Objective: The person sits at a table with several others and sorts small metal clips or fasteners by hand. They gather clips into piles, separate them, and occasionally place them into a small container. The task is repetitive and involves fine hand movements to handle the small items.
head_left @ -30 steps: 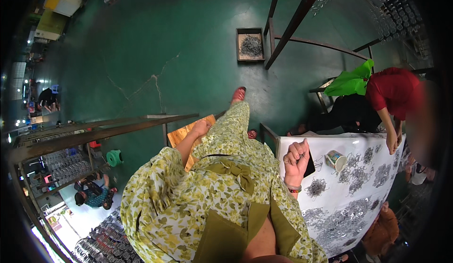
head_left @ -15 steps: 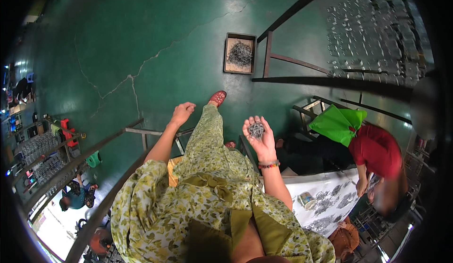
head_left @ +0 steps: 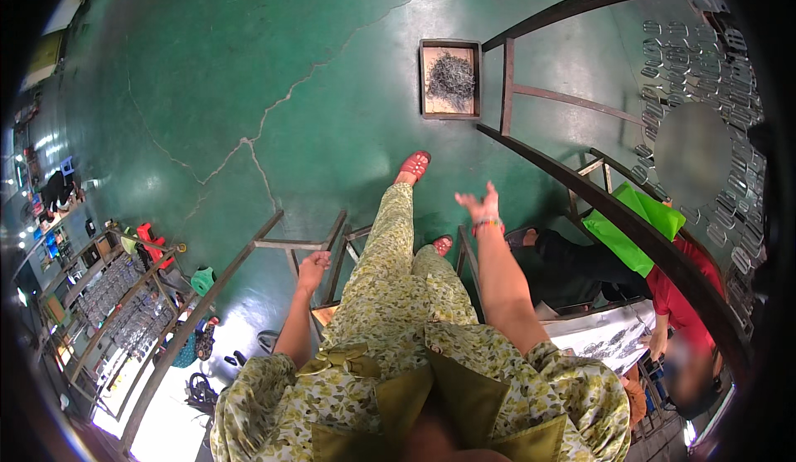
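Note:
My right hand (head_left: 482,206) reaches forward with its fingers spread, and nothing shows in it. A beaded bracelet (head_left: 487,226) is on that wrist. Farther forward on the floor sits a shallow rectangular box (head_left: 426,109), holding a tangled heap of small grey metal pieces (head_left: 453,78). The box is the nearest container ahead of my right hand and stands apart from it. My left hand (head_left: 313,269) hangs lower at my left side, its fingers loosely curled in; I see nothing in them.
A dark metal frame (head_left: 572,166) runs along the right, with rows of clear looped pieces (head_left: 676,55) beyond it. A person in red (head_left: 684,284) leans over a white-covered table (head_left: 593,329). Metal rails (head_left: 199,313) and a stool frame (head_left: 290,245) stand left.
The bundle of grey metal pieces has left my right palm, which has moved forward and opened. My left hand has dropped back toward my body. The view has shifted.

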The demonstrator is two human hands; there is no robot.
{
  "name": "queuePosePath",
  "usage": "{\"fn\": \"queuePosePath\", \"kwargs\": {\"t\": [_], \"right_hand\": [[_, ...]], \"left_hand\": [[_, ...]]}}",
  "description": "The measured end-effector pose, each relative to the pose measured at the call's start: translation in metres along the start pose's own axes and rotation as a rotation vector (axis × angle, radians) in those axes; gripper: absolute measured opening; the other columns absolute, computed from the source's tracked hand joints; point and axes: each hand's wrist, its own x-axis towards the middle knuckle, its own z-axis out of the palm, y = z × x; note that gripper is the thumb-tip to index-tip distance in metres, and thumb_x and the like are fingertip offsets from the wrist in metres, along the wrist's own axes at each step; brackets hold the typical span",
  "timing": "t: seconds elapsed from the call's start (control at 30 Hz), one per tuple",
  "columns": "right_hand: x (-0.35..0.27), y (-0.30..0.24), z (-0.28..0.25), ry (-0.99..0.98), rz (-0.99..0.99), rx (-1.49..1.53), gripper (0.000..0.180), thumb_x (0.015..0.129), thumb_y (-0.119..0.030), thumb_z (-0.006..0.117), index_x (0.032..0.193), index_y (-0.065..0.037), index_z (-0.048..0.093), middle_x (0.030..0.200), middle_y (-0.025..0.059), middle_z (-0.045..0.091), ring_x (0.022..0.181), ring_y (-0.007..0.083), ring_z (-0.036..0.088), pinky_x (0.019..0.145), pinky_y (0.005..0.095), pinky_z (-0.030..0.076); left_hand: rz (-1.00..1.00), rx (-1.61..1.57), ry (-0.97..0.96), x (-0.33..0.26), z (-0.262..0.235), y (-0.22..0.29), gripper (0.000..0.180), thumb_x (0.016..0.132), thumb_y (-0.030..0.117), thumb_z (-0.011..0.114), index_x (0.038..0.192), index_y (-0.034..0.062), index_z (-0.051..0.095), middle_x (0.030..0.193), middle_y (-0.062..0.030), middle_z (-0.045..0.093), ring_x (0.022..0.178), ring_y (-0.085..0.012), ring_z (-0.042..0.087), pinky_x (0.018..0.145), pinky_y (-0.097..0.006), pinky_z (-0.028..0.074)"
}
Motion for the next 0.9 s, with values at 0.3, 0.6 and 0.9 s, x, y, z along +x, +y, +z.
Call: {"fn": "queuePosePath", "kwargs": {"t": [0.3, 0.6, 0.9], "right_hand": [[-0.089, -0.036, -0.132, 0.185, -0.374, -0.353, 0.038, 0.092, -0.011, 0.051, 0.127, -0.004, 0.042, 0.114, 0.0165, 0.053, 0.103, 0.0319, 0.054, 0.088, 0.0508, 0.052], [-0.252, -0.030, -0.195, -0.514, -0.543, -0.219, 0.041, 0.096, -0.019, 0.054, 0.133, -0.002, 0.045, 0.097, 0.0141, 0.066, 0.082, 0.0217, 0.067, 0.071, 0.0324, 0.056], [-0.291, 0.071, -0.430, 0.497, -0.938, 0.401, 0.032, 0.093, -0.002, 0.043, 0.123, 0.000, 0.055, 0.085, 0.0108, 0.064, 0.066, 0.0151, 0.062, 0.060, 0.0262, 0.054]], "left_hand": [[0.238, 0.264, -0.219, 0.083, 0.041, 0.050, 0.021, 0.092, 0.020, 0.062, 0.107, 0.0060, 0.069, 0.092, -0.0059, 0.071, 0.076, -0.0113, 0.064, 0.069, -0.026, 0.052], [0.628, 0.556, -0.403, 0.079, 0.064, 0.276, 0.023, 0.092, 0.021, 0.062, 0.103, 0.0018, 0.068, 0.084, -0.0023, 0.065, 0.070, -0.0086, 0.059, 0.060, -0.025, 0.048], [1.474, 0.867, -0.529, -0.137, 0.248, 0.345, 0.020, 0.093, 0.010, 0.056, 0.106, 0.0005, 0.067, 0.098, -0.0157, 0.069, 0.090, -0.0262, 0.066, 0.082, -0.037, 0.050]]}}
